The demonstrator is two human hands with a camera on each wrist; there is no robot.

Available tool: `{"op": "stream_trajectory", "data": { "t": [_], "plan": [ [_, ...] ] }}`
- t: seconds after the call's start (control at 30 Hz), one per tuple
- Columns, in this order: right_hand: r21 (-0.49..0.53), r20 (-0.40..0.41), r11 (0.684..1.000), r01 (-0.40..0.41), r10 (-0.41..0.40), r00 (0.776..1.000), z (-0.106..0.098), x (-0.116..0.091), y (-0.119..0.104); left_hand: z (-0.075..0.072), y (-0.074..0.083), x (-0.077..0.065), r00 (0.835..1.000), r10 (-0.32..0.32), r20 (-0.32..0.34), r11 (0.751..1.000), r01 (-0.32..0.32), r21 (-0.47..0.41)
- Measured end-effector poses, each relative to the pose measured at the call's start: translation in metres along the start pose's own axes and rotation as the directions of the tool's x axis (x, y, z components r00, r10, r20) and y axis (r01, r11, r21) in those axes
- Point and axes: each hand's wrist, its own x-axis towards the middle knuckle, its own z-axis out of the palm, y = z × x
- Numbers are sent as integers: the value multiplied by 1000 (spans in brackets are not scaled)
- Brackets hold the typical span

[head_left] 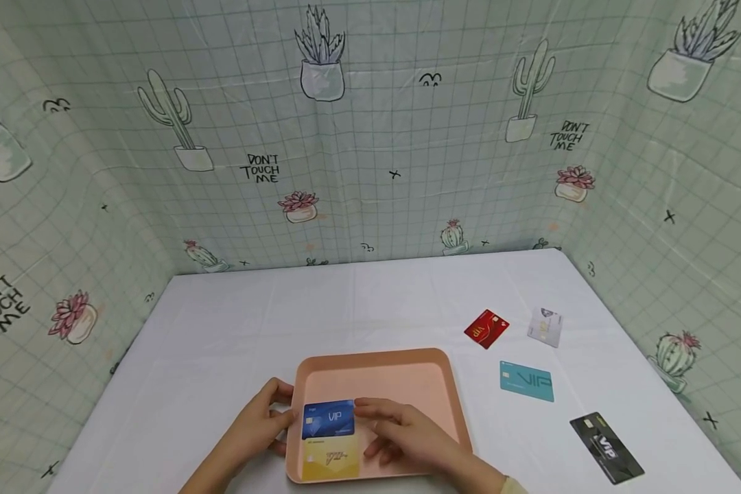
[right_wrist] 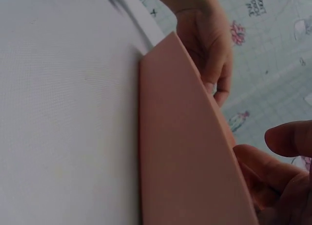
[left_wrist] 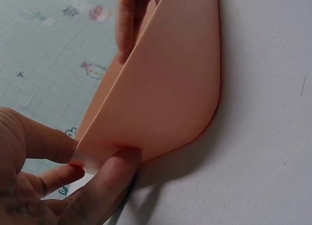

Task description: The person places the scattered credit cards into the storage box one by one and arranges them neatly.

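Sitting at 9 o'clock inside the pink tray (head_left: 401, 377) is the blue card (head_left: 328, 419), edge to edge with the yellow card (head_left: 331, 459) toward 8. I've got my left hand (head_left: 262, 422) gripping the tray's 9 o'clock side. My right hand (head_left: 407, 431) is over the tray, fingers loosely bent, thumb apart, tips by the blue card's 3 o'clock end; can't tell if they're touching, but I don't see it holding anything. Out on the white worktop (head_left: 234, 329): red card (head_left: 486, 329) and pale card (head_left: 545, 327) toward 2, teal card (head_left: 527, 381) just short of 3, black card (head_left: 606, 447) just past it. So two in, four out; I'd call it a third done.
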Motion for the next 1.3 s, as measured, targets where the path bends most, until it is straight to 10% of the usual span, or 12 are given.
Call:
{"op": "stream_trajectory", "data": {
  "t": [0.93,1.3],
  "plan": [
    [-62,-164,997,44,-54,985,-62,-38,-27,0,1,1,1000,-12,-3,1000,12,23],
    [-50,-319,998,-42,24,947,-89,-55,-22,1,1,1,1000,-8,-13,1000,8,24]
  ]
}}
